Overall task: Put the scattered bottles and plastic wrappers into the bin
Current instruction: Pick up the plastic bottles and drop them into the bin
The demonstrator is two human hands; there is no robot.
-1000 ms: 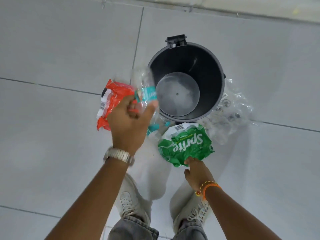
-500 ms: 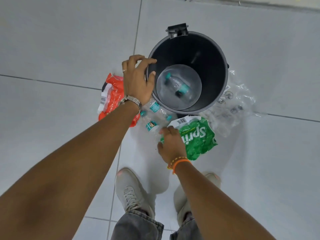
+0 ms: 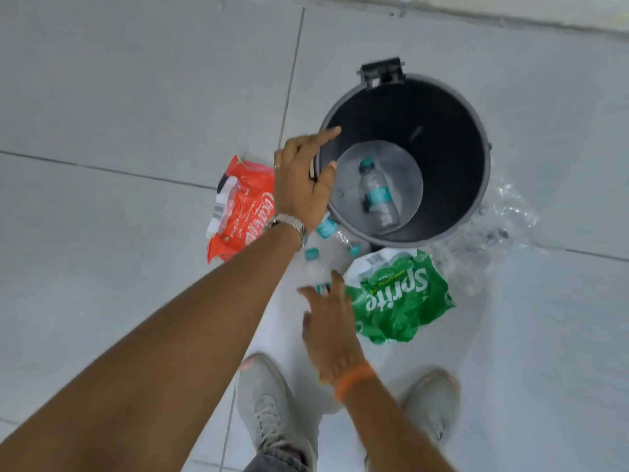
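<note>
Left hand poised at the bin rim, fingers spread open, as right hand extends straight fingers onto a floor bottle.

Pale grey floor tiles are divided by dark grout lines. Two white laced sneakers are planted on them.

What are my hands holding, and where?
Left hand is open at the rim of the bin, holding nothing. Right hand reaches a floor bottle at its body; grip unclear.
</note>
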